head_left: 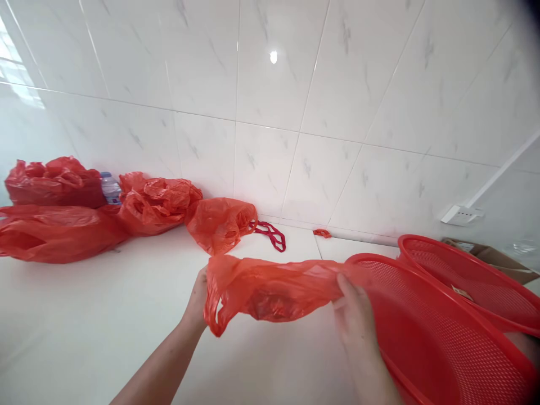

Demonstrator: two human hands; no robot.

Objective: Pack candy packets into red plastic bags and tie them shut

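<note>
A red plastic bag (274, 284) is stretched sideways between my two hands, above the white table (139, 315). My left hand (201, 295) grips its left end near a looped handle; the bag hides most of those fingers. At the other end, my right hand (354, 306) pinches the bag with the thumb on top. Something darker shows through the thin plastic at the bag's lower middle, too unclear to name. Just behind lies a crumpled red bag (221, 222), with a dark red strap (272, 233) beside it.
Two red mesh baskets, a near one (439, 332) and a far one (472, 281), stand at the right. Filled red bags (63, 233) and a water bottle (110, 188) line the left back. A cardboard box (493, 259) and wall socket (462, 215) are at the far right.
</note>
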